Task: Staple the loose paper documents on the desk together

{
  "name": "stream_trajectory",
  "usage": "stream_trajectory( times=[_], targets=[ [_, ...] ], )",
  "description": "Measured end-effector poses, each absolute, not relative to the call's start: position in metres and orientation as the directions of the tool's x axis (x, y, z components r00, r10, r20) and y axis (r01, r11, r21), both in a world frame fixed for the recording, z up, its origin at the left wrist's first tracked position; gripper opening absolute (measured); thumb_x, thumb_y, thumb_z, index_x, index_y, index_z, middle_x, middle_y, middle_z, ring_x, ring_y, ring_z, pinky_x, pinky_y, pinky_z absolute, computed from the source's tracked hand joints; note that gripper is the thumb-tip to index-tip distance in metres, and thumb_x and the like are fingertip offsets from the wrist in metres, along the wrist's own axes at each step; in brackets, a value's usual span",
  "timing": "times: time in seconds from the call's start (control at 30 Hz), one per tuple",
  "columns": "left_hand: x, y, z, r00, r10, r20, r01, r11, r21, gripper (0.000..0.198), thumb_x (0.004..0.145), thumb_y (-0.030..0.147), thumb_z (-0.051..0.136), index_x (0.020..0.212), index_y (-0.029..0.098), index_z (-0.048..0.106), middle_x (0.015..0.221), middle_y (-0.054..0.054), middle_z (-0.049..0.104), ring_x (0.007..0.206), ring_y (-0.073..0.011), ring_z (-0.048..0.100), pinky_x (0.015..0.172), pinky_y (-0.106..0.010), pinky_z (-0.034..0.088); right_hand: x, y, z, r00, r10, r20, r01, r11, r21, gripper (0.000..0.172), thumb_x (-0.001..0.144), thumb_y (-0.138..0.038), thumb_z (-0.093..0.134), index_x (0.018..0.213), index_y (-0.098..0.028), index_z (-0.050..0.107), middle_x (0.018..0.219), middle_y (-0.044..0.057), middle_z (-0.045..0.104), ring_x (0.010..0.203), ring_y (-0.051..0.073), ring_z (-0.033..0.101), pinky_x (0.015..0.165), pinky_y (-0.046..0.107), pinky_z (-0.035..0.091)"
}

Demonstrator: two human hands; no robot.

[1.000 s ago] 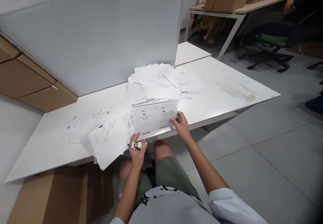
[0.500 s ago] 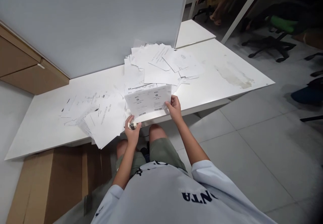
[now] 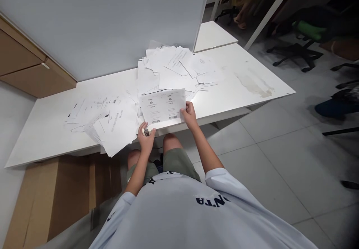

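Both my hands hold a printed sheet (image 3: 162, 106) with two seal-marked forms and barcodes, just above the desk's front edge. My left hand (image 3: 146, 138) pinches its lower left corner and also grips a small white device (image 3: 146, 132), possibly a mini stapler. My right hand (image 3: 189, 115) holds the sheet's right edge. Behind the sheet lies a loose heap of white papers (image 3: 174, 67). Another spread of printed papers (image 3: 113, 123) lies left of my left hand, hanging over the front edge.
The white desk (image 3: 238, 80) meets a grey partition (image 3: 98, 24) along its back. Cardboard sheets (image 3: 67, 193) stand below its front edge, with a wooden cabinet (image 3: 22, 63) at left. Beyond, a black office chair (image 3: 294, 54) stands on tiled floor near a person's legs (image 3: 242, 11).
The view has tilted further down, so the desk sits higher in the picture. The sheet has come down closer to the desk, and both hands keep hold of it.
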State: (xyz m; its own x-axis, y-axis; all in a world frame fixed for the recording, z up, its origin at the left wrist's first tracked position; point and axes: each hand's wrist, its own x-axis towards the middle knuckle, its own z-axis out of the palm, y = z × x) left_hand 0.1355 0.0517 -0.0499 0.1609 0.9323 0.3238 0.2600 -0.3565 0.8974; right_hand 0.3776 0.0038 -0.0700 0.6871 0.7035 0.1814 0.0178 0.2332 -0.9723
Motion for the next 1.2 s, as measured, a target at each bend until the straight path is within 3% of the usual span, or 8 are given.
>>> stream_trajectory(
  times=[0.37,0.5,0.63,0.73,0.83,0.9,1.03,1.2],
  targets=[
    [0.136,0.047,-0.045,0.141,0.929,0.343,0.273,-0.369,0.888,0.032,0.073,0.025,0.073,0.103,0.018,0.069,0.121,-0.013,0.067,0.118,-0.0254,0.06,0.107,-0.041,0.043,0.379,0.002,-0.069,0.667,0.735,0.121,0.03,0.136,-0.99,0.028,0.077,-0.03,0.053,0.103,-0.026,0.043,0.096,0.002,0.064,0.088,0.021,0.061,0.077,0.034,0.049],
    [0.134,0.029,-0.039,-0.022,0.958,0.286,0.34,-0.262,0.903,0.023,0.076,0.03,0.07,0.096,0.019,0.067,0.098,-0.008,0.072,0.095,-0.0215,0.068,0.089,-0.035,0.052,0.38,0.001,-0.068,0.66,0.742,0.116,0.033,0.125,-0.992,0.028,0.077,-0.031,0.053,0.102,-0.026,0.043,0.095,0.002,0.065,0.086,0.021,0.061,0.076,0.035,0.049],
    [0.123,0.008,-0.04,-0.054,0.993,0.104,0.382,-0.076,0.921,0.025,0.072,0.037,0.075,0.085,0.02,0.062,0.07,0.0,0.065,0.065,-0.017,0.066,0.066,-0.028,0.052,0.381,0.001,-0.067,0.656,0.748,0.102,0.015,0.122,-0.992,0.028,0.075,-0.031,0.053,0.102,-0.026,0.043,0.094,0.002,0.065,0.085,0.021,0.061,0.075,0.035,0.049],
    [0.111,-0.012,-0.046,0.063,0.969,-0.238,0.24,0.217,0.946,0.034,0.067,0.039,0.079,0.085,0.02,0.058,0.062,0.004,0.059,0.052,-0.0143,0.061,0.054,-0.025,0.049,0.381,0.0,-0.067,0.655,0.75,0.095,0.018,0.11,-0.994,0.029,0.076,-0.031,0.052,0.102,-0.025,0.044,0.095,0.002,0.065,0.085,0.021,0.062,0.076,0.035,0.049],
    [0.095,-0.035,-0.055,0.269,0.735,-0.622,0.066,0.63,0.773,0.036,0.076,0.047,0.073,0.089,0.018,0.056,0.062,0.002,0.061,0.051,-0.0151,0.061,0.054,-0.028,0.053,0.381,-0.001,-0.067,0.653,0.751,0.1,0.037,0.101,-0.994,0.029,0.076,-0.033,0.052,0.103,-0.025,0.044,0.097,0.003,0.066,0.086,0.022,0.062,0.077,0.036,0.049],
    [0.083,-0.049,-0.062,0.399,0.533,-0.746,0.028,0.806,0.591,0.035,0.086,0.051,0.061,0.092,0.016,0.058,0.067,-0.003,0.066,0.059,-0.0183,0.067,0.06,-0.032,0.057,0.381,-0.001,-0.067,0.656,0.747,0.109,0.049,0.101,-0.994,0.029,0.076,-0.033,0.053,0.103,-0.025,0.044,0.098,0.004,0.066,0.087,0.022,0.062,0.078,0.036,0.049],
    [0.064,-0.067,-0.076,0.544,0.361,-0.757,0.019,0.897,0.442,0.038,0.091,0.05,0.058,0.101,0.013,0.064,0.08,-0.01,0.071,0.08,-0.0242,0.073,0.074,-0.037,0.059,0.38,-0.001,-0.068,0.659,0.743,0.117,0.077,0.088,-0.993,0.03,0.076,-0.034,0.052,0.103,-0.025,0.044,0.097,0.003,0.066,0.088,0.021,0.062,0.077,0.035,0.049],
    [0.057,-0.072,-0.091,0.51,0.544,-0.666,-0.049,0.791,0.61,0.047,0.069,0.047,0.084,0.098,0.013,0.07,0.081,-0.01,0.071,0.078,-0.023,0.071,0.074,-0.035,0.06,0.38,-0.002,-0.068,0.659,0.743,0.118,0.077,0.09,-0.993,0.03,0.075,-0.033,0.051,0.102,-0.026,0.044,0.094,0.001,0.065,0.085,0.02,0.061,0.075,0.034,0.049]
  ],
)
